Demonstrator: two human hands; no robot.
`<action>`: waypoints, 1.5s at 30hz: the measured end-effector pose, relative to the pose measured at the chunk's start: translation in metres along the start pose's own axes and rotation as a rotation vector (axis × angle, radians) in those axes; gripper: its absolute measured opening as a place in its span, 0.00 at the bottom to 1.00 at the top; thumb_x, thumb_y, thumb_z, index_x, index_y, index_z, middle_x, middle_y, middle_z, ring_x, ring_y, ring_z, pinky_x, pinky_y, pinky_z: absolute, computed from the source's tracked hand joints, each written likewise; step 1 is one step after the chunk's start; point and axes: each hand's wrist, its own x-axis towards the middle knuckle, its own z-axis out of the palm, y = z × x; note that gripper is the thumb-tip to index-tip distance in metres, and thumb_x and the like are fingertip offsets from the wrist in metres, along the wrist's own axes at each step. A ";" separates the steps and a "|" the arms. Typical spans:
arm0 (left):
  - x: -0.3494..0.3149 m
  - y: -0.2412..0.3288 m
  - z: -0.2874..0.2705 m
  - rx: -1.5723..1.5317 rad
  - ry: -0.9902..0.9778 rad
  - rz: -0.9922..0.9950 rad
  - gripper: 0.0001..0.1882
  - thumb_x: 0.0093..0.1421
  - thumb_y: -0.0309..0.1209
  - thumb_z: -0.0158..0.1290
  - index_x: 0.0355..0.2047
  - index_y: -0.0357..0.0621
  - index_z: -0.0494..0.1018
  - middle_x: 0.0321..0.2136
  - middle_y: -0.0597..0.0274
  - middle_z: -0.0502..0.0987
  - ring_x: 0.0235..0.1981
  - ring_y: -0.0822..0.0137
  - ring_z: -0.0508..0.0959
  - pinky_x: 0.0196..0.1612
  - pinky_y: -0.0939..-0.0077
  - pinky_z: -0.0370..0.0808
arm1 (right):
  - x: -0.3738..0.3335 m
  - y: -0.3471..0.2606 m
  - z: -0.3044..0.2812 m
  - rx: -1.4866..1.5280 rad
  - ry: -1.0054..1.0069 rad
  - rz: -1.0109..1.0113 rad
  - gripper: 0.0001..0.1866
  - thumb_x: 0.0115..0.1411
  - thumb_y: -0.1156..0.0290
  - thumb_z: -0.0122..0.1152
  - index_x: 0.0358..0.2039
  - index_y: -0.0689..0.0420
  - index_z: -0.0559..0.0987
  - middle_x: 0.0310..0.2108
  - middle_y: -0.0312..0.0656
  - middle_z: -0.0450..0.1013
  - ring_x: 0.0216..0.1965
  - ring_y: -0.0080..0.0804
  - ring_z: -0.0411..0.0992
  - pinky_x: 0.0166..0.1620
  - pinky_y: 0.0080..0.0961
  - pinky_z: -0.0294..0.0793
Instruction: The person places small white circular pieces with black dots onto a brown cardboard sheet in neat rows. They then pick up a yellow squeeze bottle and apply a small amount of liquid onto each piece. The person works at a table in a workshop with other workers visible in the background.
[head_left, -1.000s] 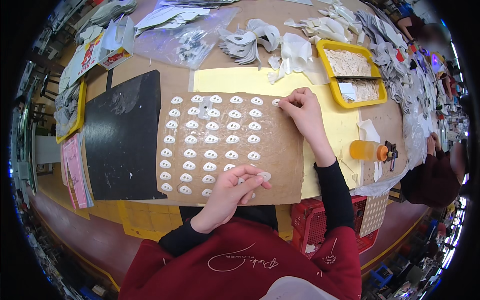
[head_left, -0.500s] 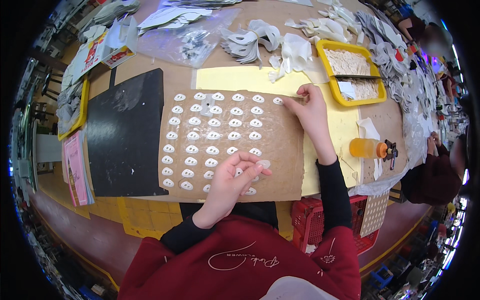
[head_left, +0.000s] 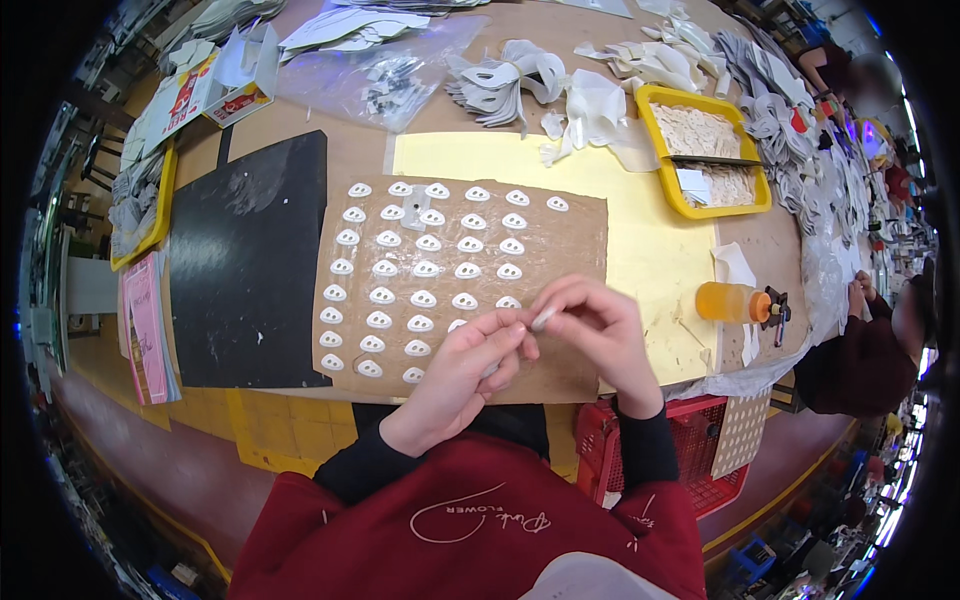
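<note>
Over the near part of the brown board (head_left: 570, 250), my two hands meet. My right hand (head_left: 605, 335) pinches a small white rounded piece (head_left: 543, 318) between thumb and fingers. Closed right beside it, my left hand (head_left: 455, 380) has its thumb and fingertips touching or nearly touching that piece. Another bit of white shows in the curl of the left fingers, mostly hidden. Rows of white rounded-triangular pieces with two dark holes, such as this one (head_left: 426, 269), lie on the board. The top row ends at the right with a single piece (head_left: 557, 204).
A black panel (head_left: 250, 270) lies left of the board, over yellow paper (head_left: 670, 270). At right stand an orange bottle (head_left: 725, 302) and a yellow tray (head_left: 690, 210) of pale pieces. Cut grey parts (head_left: 500, 90) and a plastic bag (head_left: 390, 70) lie beyond. A co-worker (head_left: 865, 345) sits at right.
My right hand has come back from the board's far right corner to my left hand, leaving the white piece lying there. It now grips another piece. My left hand has barely shifted.
</note>
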 end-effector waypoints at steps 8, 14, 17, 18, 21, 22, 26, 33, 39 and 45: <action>-0.008 0.003 0.015 -0.036 -0.076 -0.070 0.28 0.68 0.26 0.45 0.66 0.36 0.51 0.65 0.44 0.58 0.62 0.59 0.66 0.60 0.75 0.68 | 0.065 0.014 -0.087 -0.295 0.261 0.263 0.09 0.60 0.72 0.64 0.36 0.65 0.81 0.28 0.33 0.76 0.29 0.15 0.71 0.34 0.13 0.69; -0.006 -0.003 0.015 0.102 -0.082 -0.098 0.30 0.71 0.29 0.42 0.68 0.36 0.47 0.63 0.44 0.62 0.58 0.62 0.70 0.59 0.76 0.70 | 0.079 0.029 -0.097 -0.413 0.217 0.225 0.10 0.60 0.72 0.63 0.39 0.65 0.81 0.29 0.32 0.76 0.29 0.14 0.68 0.34 0.12 0.66; -0.004 -0.003 0.011 0.128 -0.083 -0.133 0.27 0.72 0.32 0.42 0.67 0.36 0.50 0.59 0.45 0.67 0.52 0.66 0.75 0.57 0.76 0.72 | 0.080 0.031 -0.096 -0.335 0.237 0.200 0.12 0.60 0.72 0.62 0.42 0.64 0.81 0.29 0.31 0.75 0.29 0.13 0.68 0.34 0.12 0.66; -0.003 -0.004 0.011 0.133 -0.081 -0.130 0.26 0.72 0.32 0.41 0.67 0.36 0.52 0.58 0.46 0.68 0.50 0.68 0.75 0.56 0.76 0.72 | 0.079 0.031 -0.095 -0.300 0.243 0.189 0.12 0.60 0.72 0.62 0.44 0.63 0.81 0.28 0.30 0.75 0.29 0.13 0.68 0.34 0.12 0.67; -0.002 -0.004 0.010 0.149 -0.073 -0.122 0.24 0.72 0.33 0.41 0.65 0.37 0.56 0.55 0.47 0.71 0.46 0.71 0.76 0.54 0.76 0.73 | 0.077 0.032 -0.091 -0.224 0.263 0.099 0.13 0.62 0.74 0.59 0.46 0.62 0.80 0.28 0.29 0.73 0.29 0.13 0.67 0.35 0.12 0.67; -0.001 -0.005 0.010 0.155 -0.069 -0.120 0.24 0.72 0.33 0.41 0.65 0.37 0.57 0.55 0.47 0.71 0.46 0.71 0.76 0.54 0.76 0.74 | 0.077 0.032 -0.090 -0.193 0.257 0.058 0.13 0.63 0.74 0.58 0.47 0.62 0.80 0.28 0.29 0.72 0.29 0.13 0.67 0.36 0.11 0.67; 0.000 -0.008 0.009 0.123 -0.053 -0.091 0.22 0.72 0.34 0.42 0.62 0.37 0.61 0.51 0.49 0.74 0.44 0.72 0.76 0.52 0.77 0.75 | 0.075 0.032 -0.091 -0.210 0.290 0.118 0.14 0.65 0.76 0.53 0.49 0.62 0.78 0.29 0.30 0.71 0.30 0.14 0.67 0.36 0.11 0.67; -0.002 -0.009 0.005 0.157 -0.049 -0.101 0.17 0.71 0.33 0.44 0.55 0.37 0.67 0.43 0.54 0.78 0.40 0.75 0.77 0.46 0.79 0.76 | 0.073 0.036 -0.095 0.245 0.348 0.176 0.14 0.67 0.73 0.53 0.49 0.67 0.74 0.34 0.38 0.74 0.35 0.22 0.74 0.42 0.17 0.76; 0.000 -0.011 0.007 0.167 -0.015 -0.080 0.15 0.71 0.33 0.43 0.54 0.38 0.67 0.43 0.52 0.78 0.38 0.75 0.77 0.46 0.78 0.76 | 0.071 0.036 -0.092 0.339 0.377 0.190 0.12 0.65 0.73 0.57 0.46 0.66 0.74 0.36 0.40 0.75 0.37 0.28 0.77 0.44 0.22 0.80; -0.001 -0.013 0.007 0.142 0.048 -0.011 0.08 0.71 0.32 0.44 0.46 0.43 0.64 0.42 0.48 0.78 0.39 0.73 0.78 0.43 0.80 0.75 | 0.061 0.037 -0.076 0.135 0.408 0.127 0.08 0.62 0.75 0.61 0.39 0.64 0.78 0.33 0.39 0.77 0.34 0.23 0.76 0.39 0.17 0.76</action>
